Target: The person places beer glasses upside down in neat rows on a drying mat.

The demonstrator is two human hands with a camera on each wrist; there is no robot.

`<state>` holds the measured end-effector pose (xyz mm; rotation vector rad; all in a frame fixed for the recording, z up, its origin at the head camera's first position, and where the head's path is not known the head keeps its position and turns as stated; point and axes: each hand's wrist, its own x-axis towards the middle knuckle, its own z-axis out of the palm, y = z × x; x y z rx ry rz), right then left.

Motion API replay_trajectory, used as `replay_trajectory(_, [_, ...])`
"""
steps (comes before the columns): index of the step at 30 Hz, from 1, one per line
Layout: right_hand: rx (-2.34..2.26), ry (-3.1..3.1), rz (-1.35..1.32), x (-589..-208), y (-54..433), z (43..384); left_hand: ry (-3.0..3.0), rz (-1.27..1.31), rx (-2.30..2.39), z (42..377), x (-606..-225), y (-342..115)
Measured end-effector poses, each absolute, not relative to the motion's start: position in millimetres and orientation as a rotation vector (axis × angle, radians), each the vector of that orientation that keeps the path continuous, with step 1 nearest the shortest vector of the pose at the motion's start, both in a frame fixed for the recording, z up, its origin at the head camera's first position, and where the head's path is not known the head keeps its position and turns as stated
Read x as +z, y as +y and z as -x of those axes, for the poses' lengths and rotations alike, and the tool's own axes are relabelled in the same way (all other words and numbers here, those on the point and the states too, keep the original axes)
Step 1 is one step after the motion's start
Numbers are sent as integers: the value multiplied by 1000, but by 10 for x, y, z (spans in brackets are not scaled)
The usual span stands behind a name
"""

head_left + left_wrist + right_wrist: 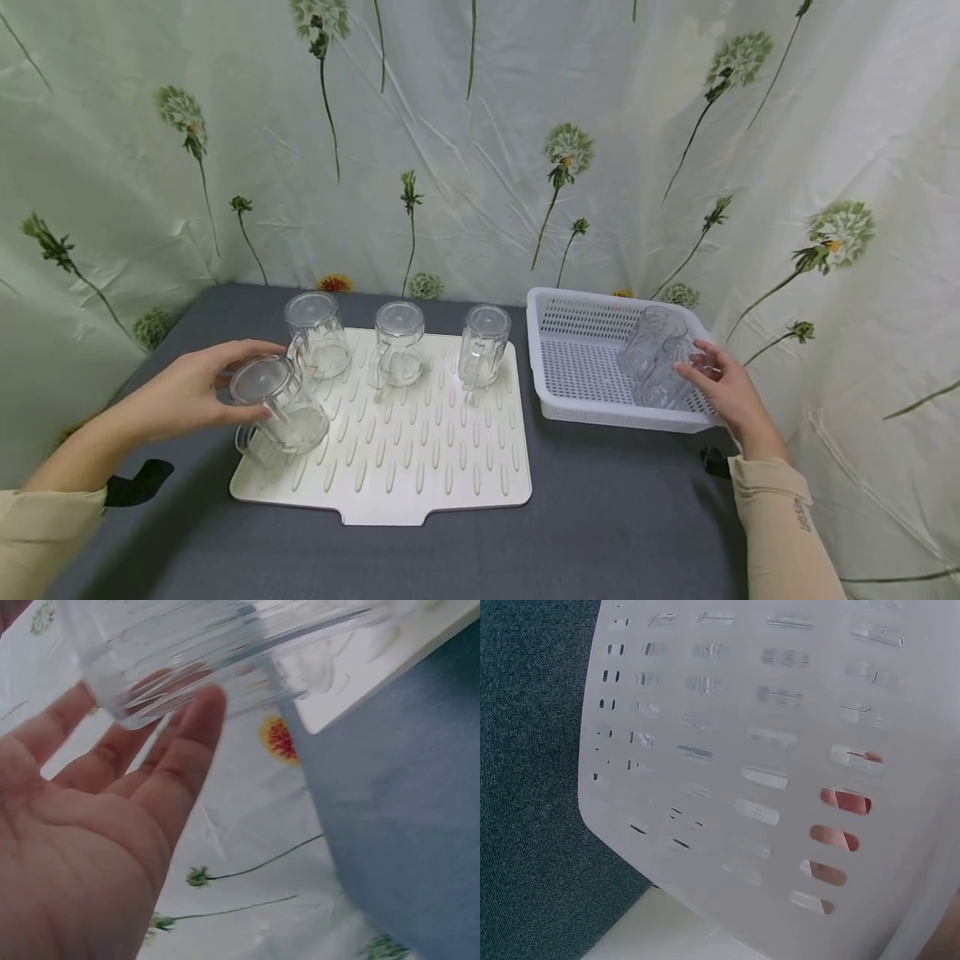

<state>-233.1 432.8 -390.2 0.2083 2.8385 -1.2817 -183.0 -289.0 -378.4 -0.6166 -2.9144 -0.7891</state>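
On the left part of the white drying mat (pixel 390 497), a clear glass mug (pixel 296 427) stands base up, its handle towards the front left. My left hand (pixel 197 387) holds it by the base end, thumb at the near side and fingers at the far side. In the left wrist view the fingertips are against the ribbed glass (pixel 187 645) and the palm is apart from it. My right hand (pixel 731 396) reaches over the white basket's right end and grips a clear glass mug (pixel 663 385) lying inside. In the right wrist view the basket wall (pixel 727 840) hides most of those fingers.
Three more upturned mugs stand along the mat's back: a left one (pixel 327 354), a middle one (pixel 401 358) and a right one (pixel 483 354). Another mug (pixel 648 329) lies in the basket (pixel 600 412). A floral curtain (pixel 480 167) hangs behind the dark tabletop (pixel 592 517).
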Motion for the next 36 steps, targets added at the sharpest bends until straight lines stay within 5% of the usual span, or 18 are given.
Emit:
replay_trajectory(20, [-1287,2862,-218,-3930,4328,2329,-2689,492,-1266,1772,-4229,-2902])
replay_trajectory(36, [-1188,2887,-218,-3905,4295,2338,-2626,442,-1090,1633,-4144,-2786])
